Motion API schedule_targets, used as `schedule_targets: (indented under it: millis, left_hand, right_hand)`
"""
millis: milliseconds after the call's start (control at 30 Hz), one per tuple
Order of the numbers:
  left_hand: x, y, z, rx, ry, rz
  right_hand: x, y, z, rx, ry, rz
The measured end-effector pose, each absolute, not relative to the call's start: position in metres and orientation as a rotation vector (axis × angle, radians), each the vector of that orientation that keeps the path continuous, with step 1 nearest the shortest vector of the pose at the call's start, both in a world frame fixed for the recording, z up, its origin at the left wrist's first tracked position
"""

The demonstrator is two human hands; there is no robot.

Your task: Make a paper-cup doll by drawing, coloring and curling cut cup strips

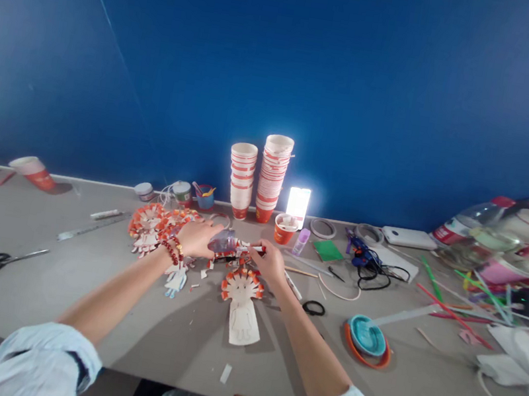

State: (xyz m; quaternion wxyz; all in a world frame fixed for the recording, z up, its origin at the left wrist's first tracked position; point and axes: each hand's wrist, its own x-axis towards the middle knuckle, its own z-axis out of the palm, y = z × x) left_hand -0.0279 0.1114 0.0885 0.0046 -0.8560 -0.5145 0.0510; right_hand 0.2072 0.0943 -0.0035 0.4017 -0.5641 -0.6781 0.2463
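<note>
My left hand (196, 238) is closed around a see-through, purplish container (222, 242) lying sideways above the table. White pens (241, 246) with red and dark ends stick out of its right end. My right hand (268, 263) pinches a pen (259, 249) with a dark tip at that end. Just below lies a cut-open paper cup (243, 322) with an orange-and-white fringed round top and a figure drawn on its white part. Similar fringed paper pieces (147, 223) lie left of my left hand, partly overlapping, with a small blue-edged paper figure (176, 279) under my wrist.
Two tall stacks of paper cups (272, 179) stand at the back beside a glowing phone (297, 204). Scissors (3, 262) lie at left. Blue-green lids (367, 336), a glue gun (361, 252) and cables lie at right, near a heap of bottles and cups (513, 244).
</note>
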Motion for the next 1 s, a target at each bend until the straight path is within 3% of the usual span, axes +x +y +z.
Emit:
schedule_targets:
  millis: [267, 433, 733, 833, 1000]
  left_hand:
    - [-0.042, 0.106, 0.103, -2.777, -1.611, -0.138]
    - [-0.061, 0.097, 0.114, -2.854, -1.676, -0.789]
    - [-0.096, 0.051, 0.115, -2.638, -1.720, -2.312]
    - [-0.106, 0.030, 0.100, -2.466, -1.758, -2.476]
    - [-0.133, 0.003, 0.076, -2.085, -1.892, -2.437]
  right_hand:
    - [0.206, 0.094, -0.003, -1.439, -1.714, 0.627]
    - [0.205, 0.093, 0.000, -1.440, -1.724, 0.629]
    - [0.203, 0.089, 0.008, -1.439, -1.772, 0.560]
    - [0.201, 0.089, 0.009, -1.443, -1.786, 0.528]
    - [0.199, 0.089, 0.011, -1.451, -1.811, 0.504]
